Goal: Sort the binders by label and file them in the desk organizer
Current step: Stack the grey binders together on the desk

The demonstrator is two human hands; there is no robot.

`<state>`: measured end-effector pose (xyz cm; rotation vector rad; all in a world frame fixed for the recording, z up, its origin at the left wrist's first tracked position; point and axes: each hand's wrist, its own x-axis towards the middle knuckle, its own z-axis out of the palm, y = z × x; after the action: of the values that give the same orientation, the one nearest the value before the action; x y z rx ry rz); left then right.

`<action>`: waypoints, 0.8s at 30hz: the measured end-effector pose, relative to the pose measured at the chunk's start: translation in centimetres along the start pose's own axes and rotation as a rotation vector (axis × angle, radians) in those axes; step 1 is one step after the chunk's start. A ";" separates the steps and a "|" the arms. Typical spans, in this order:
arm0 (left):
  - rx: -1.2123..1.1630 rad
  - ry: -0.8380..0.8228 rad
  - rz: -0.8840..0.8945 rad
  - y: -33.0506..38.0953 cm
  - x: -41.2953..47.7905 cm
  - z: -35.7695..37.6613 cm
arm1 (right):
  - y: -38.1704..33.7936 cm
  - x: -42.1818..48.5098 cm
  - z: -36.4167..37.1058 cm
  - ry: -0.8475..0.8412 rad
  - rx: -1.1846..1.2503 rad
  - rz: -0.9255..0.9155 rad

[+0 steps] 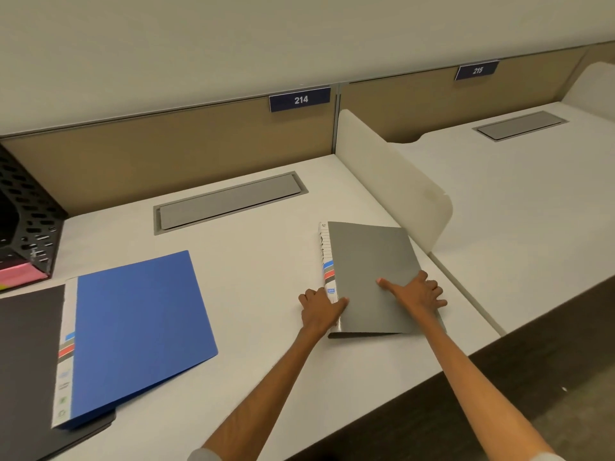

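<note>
A grey binder (pixel 369 261) with a white striped spine label lies flat on the right part of the white desk (pixel 253 247). My left hand (pixel 319 309) grips its spine at the near left corner, thumb on the cover. My right hand (pixel 417 294) presses down on the near right edge, index finger stretched over the cover. A blue binder (pixel 139 327) lies flat at the left, partly on top of a black binder (pixel 30 361). The black perforated desk organizer (pixel 26 211) stands at the far left edge, with pink sheets (pixel 20 277) at its base.
A white divider panel (pixel 392 181) rises just right of the grey binder, separating a second desk (pixel 519 207). A grey cable hatch (pixel 229 202) sits in the desk behind the binders. A tan partition carries number plates 214 (pixel 300 99) and 215 (pixel 477 70). The desk's front edge runs diagonally below my arms.
</note>
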<state>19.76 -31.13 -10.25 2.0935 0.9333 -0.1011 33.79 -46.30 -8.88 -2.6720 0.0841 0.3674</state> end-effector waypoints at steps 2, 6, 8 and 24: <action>-0.099 0.042 -0.026 -0.1 -0.4 0.1 | 0.2 0.3 -0.2 -0.035 0.037 0.031; -0.344 0.100 -0.059 -0.5 -0.7 -1.0 | 1.4 0.3 -0.2 -0.082 0.112 0.070; -0.447 0.143 -0.051 -0.5 -1.1 -2.0 | 1.4 0.0 0.1 -0.084 0.192 0.067; -0.740 0.585 -0.045 1.1 -4.3 -13.6 | -8.1 -4.7 3.1 -0.207 0.593 -0.171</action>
<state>14.08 -24.35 1.08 1.4105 1.1287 0.7596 29.41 -37.68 -6.96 -2.0290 -0.0873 0.4750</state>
